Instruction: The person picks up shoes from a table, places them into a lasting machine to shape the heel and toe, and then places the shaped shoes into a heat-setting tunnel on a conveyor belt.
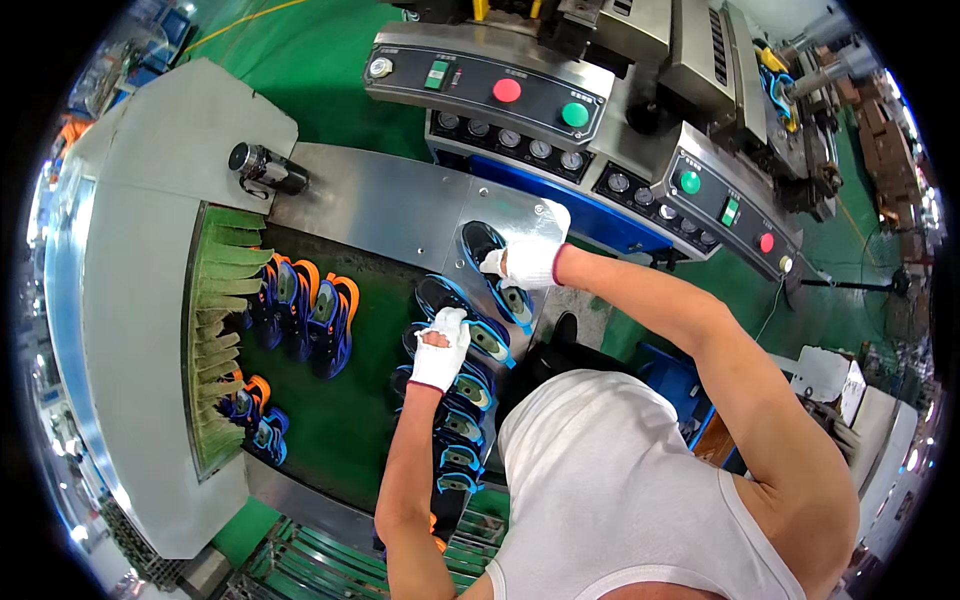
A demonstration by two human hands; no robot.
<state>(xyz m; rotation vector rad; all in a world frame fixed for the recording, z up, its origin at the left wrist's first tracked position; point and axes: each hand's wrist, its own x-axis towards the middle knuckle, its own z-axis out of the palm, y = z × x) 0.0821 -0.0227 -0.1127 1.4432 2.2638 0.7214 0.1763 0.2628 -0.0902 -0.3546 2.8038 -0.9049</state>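
Note:
Two dark shoes with bright blue edges lie under my white-gloved hands. My right hand [530,258] is closed on the rear shoe [515,303], which rests over the metal plate, its thumb side at the shoe's opening. Just left and nearer, my left hand [442,350] bends its fingers over the side of a second shoe [490,340], at the belt's edge. The glove hides part of that shoe. Several similar blue-edged shoes [462,428] are lined up below my left hand, partly covered by my forearm.
Shoes with orange heels [328,312] stand on the green belt [340,425] near a tunnel's green strip curtain [222,300]. A dark flask [268,168] lies on the metal plate [390,200]. Beyond are machine control panels [490,85] with buttons and gauges. A blue bin [675,385] is at right.

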